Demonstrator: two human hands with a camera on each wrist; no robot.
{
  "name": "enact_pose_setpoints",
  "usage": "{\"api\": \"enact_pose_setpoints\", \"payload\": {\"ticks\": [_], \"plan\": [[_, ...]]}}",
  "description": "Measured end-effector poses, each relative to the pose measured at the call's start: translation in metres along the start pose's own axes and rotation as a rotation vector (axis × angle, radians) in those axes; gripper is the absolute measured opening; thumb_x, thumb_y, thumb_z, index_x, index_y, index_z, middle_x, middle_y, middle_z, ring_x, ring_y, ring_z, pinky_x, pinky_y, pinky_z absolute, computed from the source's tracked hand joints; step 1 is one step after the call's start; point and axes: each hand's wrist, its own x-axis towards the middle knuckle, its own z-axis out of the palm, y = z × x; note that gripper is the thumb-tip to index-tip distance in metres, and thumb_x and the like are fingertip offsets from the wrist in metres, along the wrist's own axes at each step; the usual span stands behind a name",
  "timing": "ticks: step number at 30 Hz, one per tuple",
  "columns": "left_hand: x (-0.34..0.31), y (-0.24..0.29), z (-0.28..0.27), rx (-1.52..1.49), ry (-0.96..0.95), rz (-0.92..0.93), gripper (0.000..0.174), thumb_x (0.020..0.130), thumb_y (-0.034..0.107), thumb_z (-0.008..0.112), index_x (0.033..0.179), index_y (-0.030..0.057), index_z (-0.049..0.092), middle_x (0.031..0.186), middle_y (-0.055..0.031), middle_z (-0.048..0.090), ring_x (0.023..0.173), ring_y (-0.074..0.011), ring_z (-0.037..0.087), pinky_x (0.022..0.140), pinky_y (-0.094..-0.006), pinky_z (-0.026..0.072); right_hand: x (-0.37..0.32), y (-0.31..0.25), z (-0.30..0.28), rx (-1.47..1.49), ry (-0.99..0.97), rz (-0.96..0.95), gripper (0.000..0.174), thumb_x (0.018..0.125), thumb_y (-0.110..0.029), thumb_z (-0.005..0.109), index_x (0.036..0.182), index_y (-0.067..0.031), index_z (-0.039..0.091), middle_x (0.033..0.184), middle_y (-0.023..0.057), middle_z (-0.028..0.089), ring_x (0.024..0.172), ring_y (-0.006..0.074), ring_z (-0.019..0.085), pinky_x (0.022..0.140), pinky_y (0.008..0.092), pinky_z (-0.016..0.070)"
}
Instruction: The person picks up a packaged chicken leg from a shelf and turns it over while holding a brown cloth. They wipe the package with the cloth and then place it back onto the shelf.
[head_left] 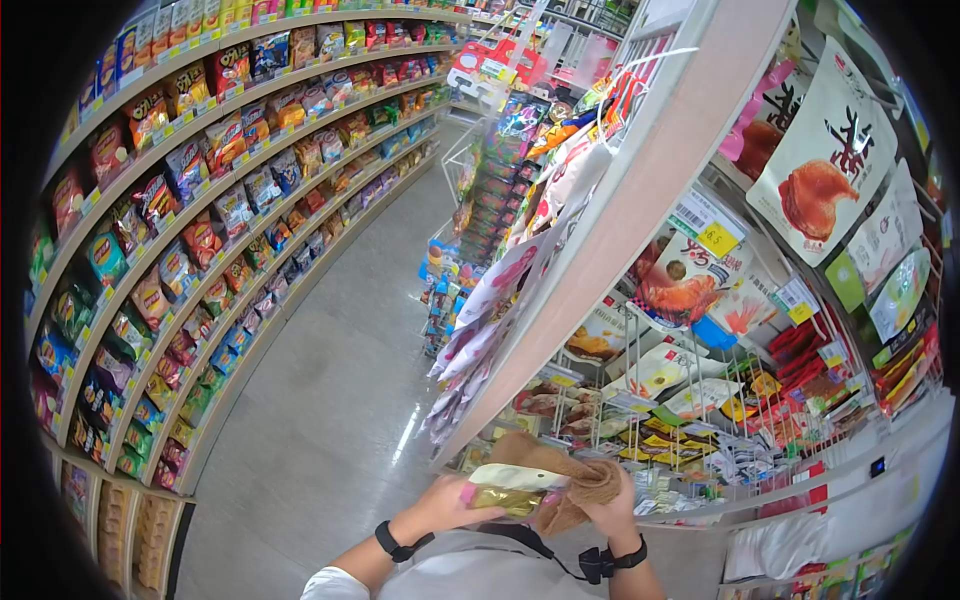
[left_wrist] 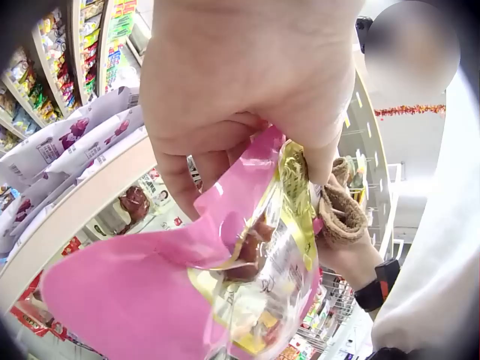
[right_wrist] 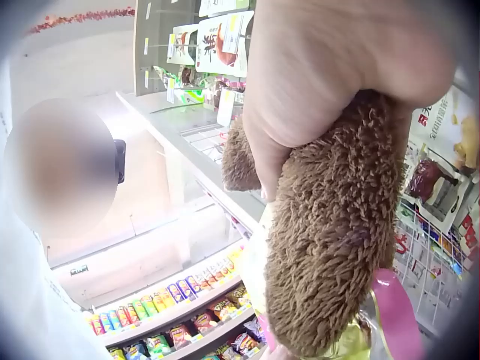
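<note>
My left hand (head_left: 448, 505) pinches a pink, gold and clear plastic snack packet (left_wrist: 142, 292) by one edge. Through its clear part, reddish-brown pieces of food show in the left wrist view. A brown fluffy cloth (right_wrist: 337, 232) is bunched in the grip of my right hand (head_left: 612, 515), against the packet's side. In the head view part of the cloth lies behind the packet, and both are held in front of my body, beside the end of the rack. The right fingertips are largely hidden by the cloth in the right wrist view.
A rack with a wooden end panel (head_left: 620, 215) and hanging food packets (head_left: 825, 150) stands close on my right. Purple-white bags (head_left: 480, 320) hang on its end. Across the aisle floor (head_left: 320, 400), long curved shelves (head_left: 250, 150) hold chip bags.
</note>
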Motion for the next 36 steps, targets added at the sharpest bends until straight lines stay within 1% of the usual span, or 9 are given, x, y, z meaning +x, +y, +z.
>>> {"api": "enact_pose_setpoints", "payload": {"ticks": [6, 8, 9, 11, 16, 18, 21, 30, 36], "plan": [[0.006, 0.003, 0.001, 0.007, 0.218, 0.065, 0.043, 0.073, 0.035, 0.076, 0.103, 0.0055, 0.066, 0.08, -0.0143, 0.066, 0.066, -0.0309, 0.063, 0.061, -0.0356, 0.0504, -0.011, 0.022, -0.01, 0.009, 0.281, -0.006, 0.054, 0.068, -0.01, 0.078, 0.114, 0.0012, 0.052, 0.11, 0.0085, 0.06, 0.1, 0.0179, 0.058, 0.09, 0.033, 0.0461], [0.011, 0.004, -0.001, 0.023, 0.229, 0.071, 0.043, 0.072, 0.034, 0.076, 0.103, 0.0052, 0.067, 0.079, -0.0143, 0.066, 0.065, -0.0301, 0.063, 0.06, -0.0352, 0.0503, -0.015, 0.041, -0.016, 0.254, 0.55, -0.096, 0.064, 0.073, -0.019, 0.077, 0.125, 0.0008, 0.045, 0.122, 0.0109, 0.053, 0.111, 0.0215, 0.053, 0.096, 0.0359, 0.0415], [0.012, 0.004, -0.002, 0.044, 0.227, 0.067, 0.043, 0.072, 0.034, 0.076, 0.102, 0.0049, 0.067, 0.078, -0.0145, 0.065, 0.064, -0.0304, 0.063, 0.06, -0.0357, 0.0498, -0.019, 0.041, -0.021, 0.25, 0.562, -0.074, 0.064, 0.073, -0.019, 0.077, 0.125, 0.0008, 0.045, 0.122, 0.0109, 0.053, 0.111, 0.0215, 0.053, 0.096, 0.0359, 0.0415], [0.015, 0.005, -0.002, 0.077, 0.217, 0.053, 0.039, 0.072, 0.034, 0.076, 0.094, 0.0036, 0.068, 0.072, -0.0146, 0.063, 0.061, -0.0314, 0.061, 0.057, -0.0372, 0.0481, -0.025, 0.041, -0.027, 0.238, 0.414, -0.166, 0.072, 0.082, -0.044, 0.068, 0.132, -0.0019, 0.037, 0.128, 0.0092, 0.047, 0.118, 0.0225, 0.047, 0.099, 0.039, 0.0402], [0.02, 0.008, 0.006, 0.055, 0.163, 0.024, 0.036, 0.071, 0.036, 0.076, 0.074, 0.0034, 0.062, 0.065, -0.0134, 0.061, 0.057, -0.0316, 0.057, 0.054, -0.0382, 0.0458, -0.021, 0.011, -0.009, 0.237, 0.165, -0.038, 0.073, 0.075, -0.036, 0.076, 0.129, 0.002, 0.043, 0.128, 0.0144, 0.052, 0.116, 0.0239, 0.052, 0.098, 0.0387, 0.0412], [0.018, 0.009, 0.006, 0.111, 0.125, 0.041, 0.036, 0.07, 0.037, 0.076, 0.072, 0.0042, 0.062, 0.064, -0.0127, 0.06, 0.056, -0.0311, 0.057, 0.053, -0.0384, 0.0453, -0.01, 0.002, -0.001, -0.086, -0.098, -0.033, 0.071, 0.071, -0.028, 0.078, 0.128, 0.0001, 0.047, 0.123, 0.0155, 0.057, 0.11, 0.0252, 0.058, 0.094, 0.0378, 0.045], [0.025, 0.012, 0.006, 0.202, 0.104, 0.147, 0.037, 0.069, 0.04, 0.076, 0.066, 0.0066, 0.062, 0.06, -0.0101, 0.058, 0.053, -0.0293, 0.056, 0.051, -0.0381, 0.0441, 0.001, -0.023, 0.011, -0.373, -0.22, -0.081, 0.075, 0.064, -0.022, 0.083, 0.128, -0.0018, 0.049, 0.117, 0.0152, 0.061, 0.104, 0.0252, 0.061, 0.09, 0.0351, 0.0473], [0.049, 0.038, 0.024, 0.334, -0.012, 0.273, 0.043, 0.065, 0.047, 0.077, 0.067, 0.0064, 0.063, 0.058, -0.009, 0.057, 0.053, -0.0297, 0.055, 0.05, -0.0368, 0.0428, -0.021, -0.002, -0.029, -0.343, -0.182, -0.071, 0.058, 0.063, -0.022, 0.079, 0.113, -0.0047, 0.057, 0.104, 0.0154, 0.064, 0.093, 0.0335, 0.062, 0.081, 0.0386, 0.0494], [0.06, 0.042, 0.063, 0.272, -0.018, 0.278, 0.028, 0.07, 0.028, 0.077, 0.075, 0.0036, 0.065, 0.073, -0.0047, 0.062, 0.062, -0.0248, 0.06, 0.057, -0.0342, 0.0476, -0.042, 0.021, -0.054, -0.479, -0.116, -0.21, 0.046, 0.061, -0.029, 0.079, 0.098, -0.0067, 0.061, 0.083, 0.0151, 0.064, 0.076, 0.0336, 0.062, 0.067, 0.0393, 0.0483]]}}
